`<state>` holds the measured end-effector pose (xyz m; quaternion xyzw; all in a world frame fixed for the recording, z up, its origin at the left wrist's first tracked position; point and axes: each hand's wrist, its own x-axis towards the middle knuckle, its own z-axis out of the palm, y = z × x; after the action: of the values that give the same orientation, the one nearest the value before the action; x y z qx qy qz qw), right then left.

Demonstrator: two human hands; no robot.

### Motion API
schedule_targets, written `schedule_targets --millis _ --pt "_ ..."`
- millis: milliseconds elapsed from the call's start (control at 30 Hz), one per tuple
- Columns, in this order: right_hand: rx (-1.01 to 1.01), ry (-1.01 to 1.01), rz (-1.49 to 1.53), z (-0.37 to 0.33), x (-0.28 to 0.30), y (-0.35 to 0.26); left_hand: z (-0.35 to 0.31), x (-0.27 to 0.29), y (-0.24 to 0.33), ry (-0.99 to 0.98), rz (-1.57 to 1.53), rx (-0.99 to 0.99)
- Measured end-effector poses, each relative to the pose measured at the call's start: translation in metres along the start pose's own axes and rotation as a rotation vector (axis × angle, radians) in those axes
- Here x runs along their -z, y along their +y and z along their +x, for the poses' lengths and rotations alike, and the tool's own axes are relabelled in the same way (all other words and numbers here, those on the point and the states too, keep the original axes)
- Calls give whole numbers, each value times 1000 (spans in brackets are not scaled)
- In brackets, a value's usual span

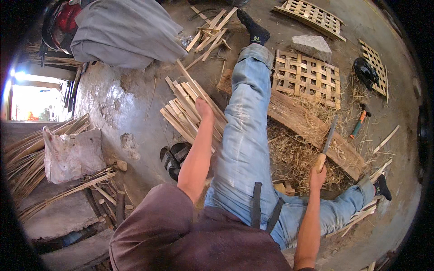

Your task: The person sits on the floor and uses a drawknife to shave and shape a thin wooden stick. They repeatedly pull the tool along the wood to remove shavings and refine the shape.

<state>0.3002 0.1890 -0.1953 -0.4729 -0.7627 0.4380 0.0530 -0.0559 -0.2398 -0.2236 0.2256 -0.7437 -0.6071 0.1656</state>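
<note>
My left hand (204, 109) is closed at the pile of split bamboo strips (183, 113), left of my outstretched leg. Its fingers curl down among the strips and are partly hidden, so which strip they grip is unclear. In my right hand (317, 177) is a knife (330, 135), held by its pale wooden handle with the long narrow blade pointing away from me. The blade passes over a wooden plank (294, 117), which lies slantwise from under my leg toward the right. Curly bamboo shavings (294, 156) are heaped beside the plank.
A woven bamboo panel (307, 79) lies beyond the plank, near a stone block (312, 45). An orange-and-green-handled hammer (360, 121) is at the right. Black sandals (174, 158) sit by my left arm. A white sack (72, 153) and bamboo bundles fill the left side.
</note>
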Motion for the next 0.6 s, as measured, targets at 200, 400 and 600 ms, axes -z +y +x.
schedule_targets --millis 200,400,600 --pt "-73 61 338 -8 5 -35 -38 -35 182 -296 -655 32" --pt "-32 88 533 -4 13 -27 -92 -107 283 -762 -844 -276" --pt "-32 98 403 -9 23 -42 -148 -147 263 -894 -844 -154"
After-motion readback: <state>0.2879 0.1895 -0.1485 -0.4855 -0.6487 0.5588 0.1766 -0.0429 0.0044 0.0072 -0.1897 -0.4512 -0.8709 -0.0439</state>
